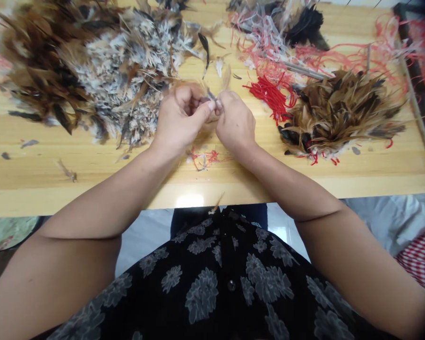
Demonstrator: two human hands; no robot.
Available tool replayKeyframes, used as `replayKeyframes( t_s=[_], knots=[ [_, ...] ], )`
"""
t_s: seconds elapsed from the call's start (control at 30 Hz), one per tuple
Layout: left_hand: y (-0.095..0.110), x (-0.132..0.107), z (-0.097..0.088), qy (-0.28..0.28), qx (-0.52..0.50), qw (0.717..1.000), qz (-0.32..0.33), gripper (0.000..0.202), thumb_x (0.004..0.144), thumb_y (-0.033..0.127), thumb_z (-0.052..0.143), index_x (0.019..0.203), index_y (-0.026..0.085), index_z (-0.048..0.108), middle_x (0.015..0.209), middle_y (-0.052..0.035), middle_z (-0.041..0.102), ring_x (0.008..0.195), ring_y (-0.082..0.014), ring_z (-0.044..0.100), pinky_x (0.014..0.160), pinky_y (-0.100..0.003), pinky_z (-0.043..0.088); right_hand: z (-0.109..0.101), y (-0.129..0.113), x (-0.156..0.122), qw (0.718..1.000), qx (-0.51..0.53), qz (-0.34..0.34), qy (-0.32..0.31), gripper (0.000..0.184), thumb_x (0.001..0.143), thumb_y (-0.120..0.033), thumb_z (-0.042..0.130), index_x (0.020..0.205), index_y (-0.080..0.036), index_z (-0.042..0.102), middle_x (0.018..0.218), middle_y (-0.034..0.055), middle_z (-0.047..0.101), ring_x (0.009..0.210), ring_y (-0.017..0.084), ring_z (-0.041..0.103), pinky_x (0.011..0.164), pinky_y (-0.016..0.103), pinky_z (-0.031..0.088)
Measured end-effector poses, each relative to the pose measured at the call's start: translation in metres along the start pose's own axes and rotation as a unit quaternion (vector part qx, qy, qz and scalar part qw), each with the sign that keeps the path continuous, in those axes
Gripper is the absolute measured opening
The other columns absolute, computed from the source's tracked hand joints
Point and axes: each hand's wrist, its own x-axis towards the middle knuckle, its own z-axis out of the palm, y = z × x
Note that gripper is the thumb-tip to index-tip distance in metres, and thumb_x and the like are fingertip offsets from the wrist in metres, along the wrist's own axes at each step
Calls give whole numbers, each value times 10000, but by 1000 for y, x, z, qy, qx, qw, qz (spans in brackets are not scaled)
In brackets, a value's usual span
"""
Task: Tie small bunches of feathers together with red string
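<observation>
My left hand (184, 113) and my right hand (235, 118) meet over the middle of the wooden table, both closed in a pinch. Between their fingertips is a small feather (210, 94), dark at the part that shows; the motion blurs it, and the fingers cover much of it. Left of my left hand lies a big pile of brown and grey-white feathers (127, 71). Short red strings (271, 97) lie in a bunch to the right of my right hand. Beside them sits a heap of brown feather bundles (343, 111) with red ties at their lower edge.
Tangled pink and white strings (269, 42) spread over the back right, with black feathers (306, 28) among them. Red and pink scraps (205, 158) lie just below my hands. A dark frame (416, 80) edges the table's right side. A loose feather (67, 170) lies at the left front.
</observation>
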Motion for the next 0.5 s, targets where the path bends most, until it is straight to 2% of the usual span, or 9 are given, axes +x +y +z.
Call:
replayKeyframes(
  t_s=[0.1, 0.2, 0.33, 0.5],
  knots=[
    [-7, 2, -3, 23, -7, 1000, 14, 565, 988, 687, 1167, 966, 345, 719, 939, -28, 789, 1076, -378, 844, 885, -529, 639, 1, 7, 1, 1000, 7, -9, 3, 216, 1260, -406, 626, 1051, -358, 608, 1239, 111, 846, 1327, 351, 723, 1051, 429, 574],
    [-10, 4, -8, 11, -36, 999, -22, 647, 970, 743, 1177, 992, 338, 672, 933, -22, 785, 1058, -365, 861, 851, -501, 643, 1, 8, 0, 1000, 1, -5, 7, 206, 1278, -410, 583, 1081, -351, 596, 1326, 122, 862, 1353, 350, 725, 1058, 434, 569],
    [-9, 4, -10, 0, -36, 998, -49, 692, 966, 797, 1142, 969, 346, 617, 921, -30, 789, 1064, -365, 852, 809, -491, 628, 1, 5, -2, 1000, 9, -18, 12, 208, 1279, -488, 589, 1117, -361, 619, 1384, 120, 864, 1424, 372, 717, 1036, 442, 577],
    [-8, 3, -5, 3, -26, 999, -34, 735, 959, 878, 1105, 965, 346, 597, 941, -41, 785, 1038, -368, 830, 795, -496, 582, 0, 0, -2, 1000, 3, 6, -3, 193, 1274, -435, 562, 1127, -359, 664, 1514, 107, 852, 1436, 354, 696, 1144, 445, 553]
  ],
)
